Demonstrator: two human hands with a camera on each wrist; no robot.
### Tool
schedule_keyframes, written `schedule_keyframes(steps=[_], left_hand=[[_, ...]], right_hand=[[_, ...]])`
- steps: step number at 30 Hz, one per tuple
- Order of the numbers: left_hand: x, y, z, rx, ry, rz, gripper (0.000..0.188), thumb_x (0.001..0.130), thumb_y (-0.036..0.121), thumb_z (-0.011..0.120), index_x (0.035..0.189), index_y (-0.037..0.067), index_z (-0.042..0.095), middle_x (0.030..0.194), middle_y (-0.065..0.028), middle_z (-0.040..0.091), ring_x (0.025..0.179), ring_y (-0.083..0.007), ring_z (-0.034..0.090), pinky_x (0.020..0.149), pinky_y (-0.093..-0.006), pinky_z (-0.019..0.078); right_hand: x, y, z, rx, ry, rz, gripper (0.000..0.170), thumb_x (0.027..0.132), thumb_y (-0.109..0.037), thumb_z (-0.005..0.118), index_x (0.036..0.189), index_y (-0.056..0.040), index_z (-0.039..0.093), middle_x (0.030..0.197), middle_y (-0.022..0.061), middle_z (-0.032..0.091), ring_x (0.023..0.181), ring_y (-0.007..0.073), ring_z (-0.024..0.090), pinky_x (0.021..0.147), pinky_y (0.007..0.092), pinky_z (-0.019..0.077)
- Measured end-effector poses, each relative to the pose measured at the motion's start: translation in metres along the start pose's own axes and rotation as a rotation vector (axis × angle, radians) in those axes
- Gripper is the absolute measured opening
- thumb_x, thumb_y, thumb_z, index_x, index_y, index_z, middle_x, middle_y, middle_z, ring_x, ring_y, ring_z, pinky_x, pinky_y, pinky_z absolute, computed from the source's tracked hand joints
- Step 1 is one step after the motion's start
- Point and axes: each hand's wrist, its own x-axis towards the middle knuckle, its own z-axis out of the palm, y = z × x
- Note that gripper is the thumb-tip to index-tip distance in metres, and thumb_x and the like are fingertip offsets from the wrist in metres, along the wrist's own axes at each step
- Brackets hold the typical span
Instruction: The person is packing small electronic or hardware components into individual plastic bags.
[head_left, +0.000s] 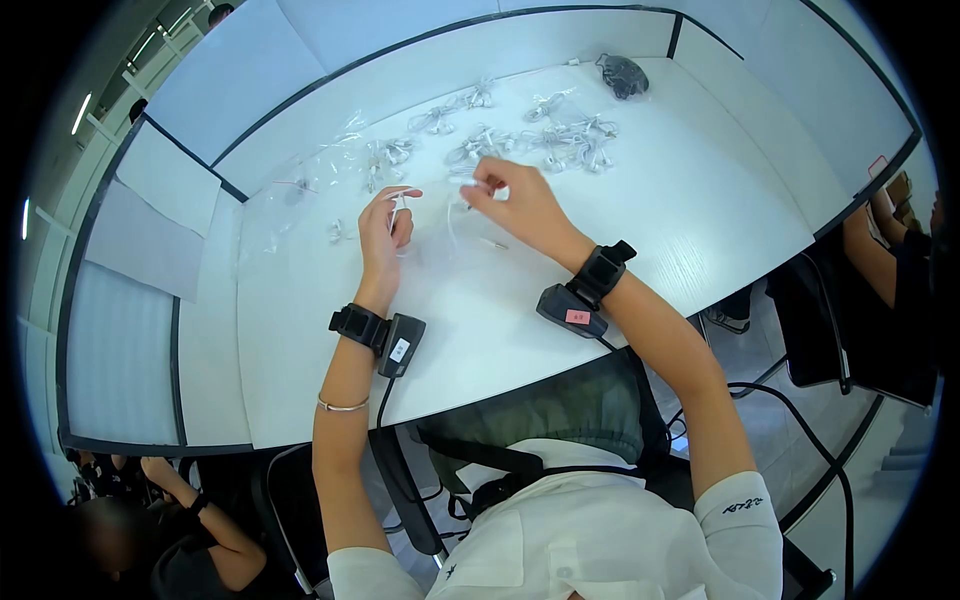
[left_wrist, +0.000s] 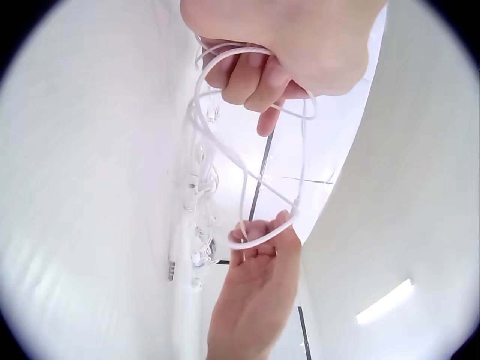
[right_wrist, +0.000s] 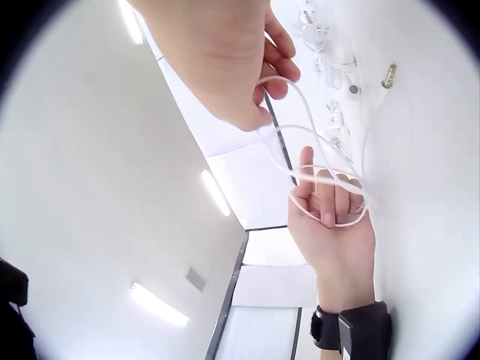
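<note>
Left hand [head_left: 381, 236]: curled round white cable [left_wrist: 261, 241]
Right hand [head_left: 527, 208]: pinching its loop (hands apart)
Cable bundles [head_left: 485, 147]: beyond both

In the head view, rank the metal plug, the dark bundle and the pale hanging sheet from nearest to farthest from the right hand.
From the right hand:
1. Metal plug, just below the hand in the picture.
2. Dark bundle, toward the back right.
3. Pale hanging sheet, at far left.
</note>
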Motion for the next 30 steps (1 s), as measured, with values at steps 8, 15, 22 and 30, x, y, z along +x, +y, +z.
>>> schedule_keyframes(steps=[8, 15, 22, 30], left_hand=[[0.0, 0.003, 0.002, 0.08, 0.044, -0.006, 0.023, 0.085, 0.012, 0.038, 0.082, 0.0, 0.058, 0.047, 0.0066, 0.025, 0.041, -0.0034, 0.019, 0.041, -0.0228, 0.0131], [0.001, 0.001, 0.0, 0.289, 0.015, 0.141, 0.02, 0.084, 0.01, 0.041, 0.074, 0.002, 0.056, 0.05, 0.0062, 0.027, 0.045, -0.0026, 0.02, 0.043, -0.0228, 0.0148], [-0.009, 0.011, 0.012, 0.508, -0.019, 0.181, 0.015, 0.081, 0.004, 0.044, 0.073, 0.003, 0.056, 0.054, 0.006, 0.032, 0.049, -0.0018, 0.025, 0.045, -0.0229, 0.0165], [-0.006, 0.007, 0.006, 0.487, 0.032, 0.198, 0.014, 0.082, 0.005, 0.045, 0.074, 0.002, 0.055, 0.053, 0.0055, 0.033, 0.048, -0.0019, 0.025, 0.045, -0.0234, 0.0168]], right_hand=[[0.005, -0.013, -0.01, 0.336, 0.232, 0.162, 0.021, 0.08, -0.019, 0.064, 0.077, -0.0042, 0.05, 0.056, 0.0011, 0.048, 0.051, 0.0055, 0.039, 0.048, 0.0229, 0.0317], [0.01, -0.01, -0.02, 0.117, 0.437, 0.085, 0.018, 0.081, -0.016, 0.063, 0.083, -0.0043, 0.051, 0.059, -0.0008, 0.047, 0.052, 0.0068, 0.038, 0.049, 0.0226, 0.0327], [0.021, -0.007, -0.037, 0.509, 0.626, 0.029, 0.024, 0.087, -0.023, 0.058, 0.095, -0.003, 0.049, 0.072, 0.0035, 0.051, 0.05, 0.0109, 0.045, 0.057, 0.0247, 0.0449], [0.015, -0.011, -0.049, 0.442, 0.274, 0.367, 0.035, 0.084, -0.036, 0.06, 0.072, -0.0041, 0.054, 0.049, -0.0022, 0.039, 0.045, 0.0081, 0.037, 0.052, 0.0217, 0.0381]])
